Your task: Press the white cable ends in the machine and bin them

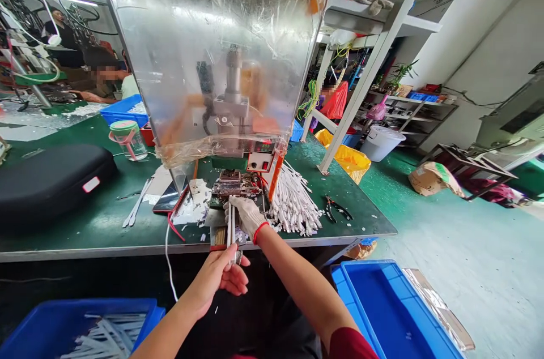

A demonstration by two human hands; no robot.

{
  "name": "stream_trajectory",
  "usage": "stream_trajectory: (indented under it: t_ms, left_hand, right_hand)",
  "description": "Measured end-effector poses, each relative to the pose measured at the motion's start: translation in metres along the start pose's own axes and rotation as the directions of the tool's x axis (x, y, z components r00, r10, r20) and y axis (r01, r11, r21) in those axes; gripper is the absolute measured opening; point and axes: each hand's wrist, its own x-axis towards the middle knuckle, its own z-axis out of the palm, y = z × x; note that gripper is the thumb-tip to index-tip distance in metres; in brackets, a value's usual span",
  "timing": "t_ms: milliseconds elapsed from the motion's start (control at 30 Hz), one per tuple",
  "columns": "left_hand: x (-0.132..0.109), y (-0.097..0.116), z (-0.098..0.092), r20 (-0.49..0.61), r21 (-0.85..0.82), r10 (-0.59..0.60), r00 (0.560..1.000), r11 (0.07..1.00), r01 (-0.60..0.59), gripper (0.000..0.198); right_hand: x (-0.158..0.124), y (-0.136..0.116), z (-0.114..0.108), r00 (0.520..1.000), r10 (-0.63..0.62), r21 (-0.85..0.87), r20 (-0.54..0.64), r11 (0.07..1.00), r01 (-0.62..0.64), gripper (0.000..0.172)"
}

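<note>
A pair of thin white strips runs between my two hands at the table's front edge. My bare left hand pinches their near end between thumb and fingers, its other fingers curled loosely below. My right hand, in a white knit glove with a red cuff, is closed round the far end. Just beyond the glove sits the metal fixture of a bench press, seen through a clear plastic shield. To the glove's right lies a large pile of white strips.
Black-handled pliers lie right of the pile. A phone, a lidded jar and a black case are on the left. Blue bins stand low at left and right; the left one holds strips. Other people sit in the background.
</note>
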Motion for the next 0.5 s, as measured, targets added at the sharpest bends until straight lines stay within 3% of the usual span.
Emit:
stream_trajectory:
  t_ms: [200,333,433,500]
  left_hand:
    - [-0.002,0.001,0.004,-0.013,-0.022,0.03,0.999,0.999,-0.03,0.063]
    - [-0.011,-0.011,-0.003,0.054,0.001,0.054,0.997,0.999,-0.054,0.058]
    - [-0.024,-0.026,-0.012,0.108,0.141,0.008,0.994,0.99,-0.023,0.055]
    - [-0.035,-0.031,-0.014,0.044,0.324,0.041,0.998,0.944,-0.053,0.051]
  right_hand:
    - [-0.005,-0.004,0.001,0.999,-0.03,0.014,0.033,0.999,0.029,0.026]
    - [-0.025,-0.008,-0.003,0.996,-0.068,0.007,0.055,0.998,0.067,0.028]
    - [-0.048,-0.006,-0.005,0.988,-0.1,0.067,0.116,0.993,0.093,0.037]
    - [-0.063,-0.004,-0.004,0.983,-0.141,0.117,0.117,0.985,0.127,0.04]
